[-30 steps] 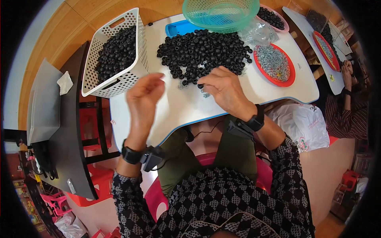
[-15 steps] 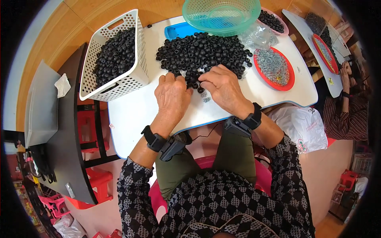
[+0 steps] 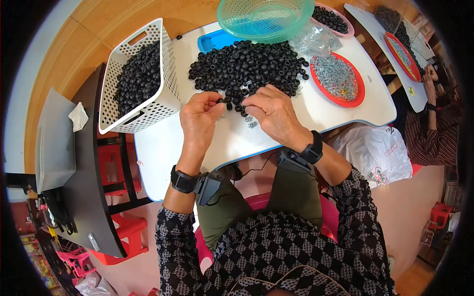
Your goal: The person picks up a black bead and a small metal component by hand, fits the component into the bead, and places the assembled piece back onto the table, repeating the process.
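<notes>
My left hand (image 3: 200, 116) is raised a little at the near left edge of a heap of small black round pieces with holes (image 3: 247, 64). Its thumb and forefinger pinch one black piece (image 3: 220, 100). Across from it, my right hand (image 3: 272, 112) has its fingers curled and pressed together beside a few loose black pieces; what they hold, if anything, is hidden. Small silvery metal pieces (image 3: 252, 123) lie on the white table (image 3: 232, 140) next to the right fingertips. Both wrists wear black straps with boxy devices.
A white perforated basket (image 3: 170, 74) full of black pieces stands at left. Behind the heap are a blue tray (image 3: 210, 40) and a green colander (image 3: 266, 32). To the right lie a clear plastic bag (image 3: 316, 39) and a red plate (image 3: 362, 91) of small metal pieces. A co-worker sits far right.
My left hand has shifted left and turned, so its pinching thumb and forefinger now show with a black piece. My right hand stays near the same loose pieces. The whole view has shifted slightly.
</notes>
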Tool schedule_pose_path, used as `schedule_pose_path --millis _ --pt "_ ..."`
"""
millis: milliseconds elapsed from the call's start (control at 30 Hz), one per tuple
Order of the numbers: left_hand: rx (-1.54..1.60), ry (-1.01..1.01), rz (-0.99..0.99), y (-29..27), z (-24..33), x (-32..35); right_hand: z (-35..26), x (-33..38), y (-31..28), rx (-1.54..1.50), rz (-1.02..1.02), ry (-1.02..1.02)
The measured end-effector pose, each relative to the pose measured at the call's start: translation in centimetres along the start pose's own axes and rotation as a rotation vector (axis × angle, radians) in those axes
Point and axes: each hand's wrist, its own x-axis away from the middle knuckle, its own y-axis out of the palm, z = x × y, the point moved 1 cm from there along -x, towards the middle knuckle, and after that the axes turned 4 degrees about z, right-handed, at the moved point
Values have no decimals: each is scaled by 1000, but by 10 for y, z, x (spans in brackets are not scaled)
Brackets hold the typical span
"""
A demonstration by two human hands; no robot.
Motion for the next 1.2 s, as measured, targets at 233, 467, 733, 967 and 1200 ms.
schedule_pose_path --millis 233,467,733,967,1200 --pt "404 -260 -34 -27 7 11 -18 -1 15 -32 3 25" --pt "847 -437 -143 -35 24 39 -51 -9 22 -329 57 125" --pt "866 -460 -96 -33 18 73 -74 4 27 -264 85 17" --pt "979 -552 0 -31 8 91 -79 13 37 -244 104 -3" --pt "984 -571 -30 -40 6 105 -89 25 45 -212 121 -96"
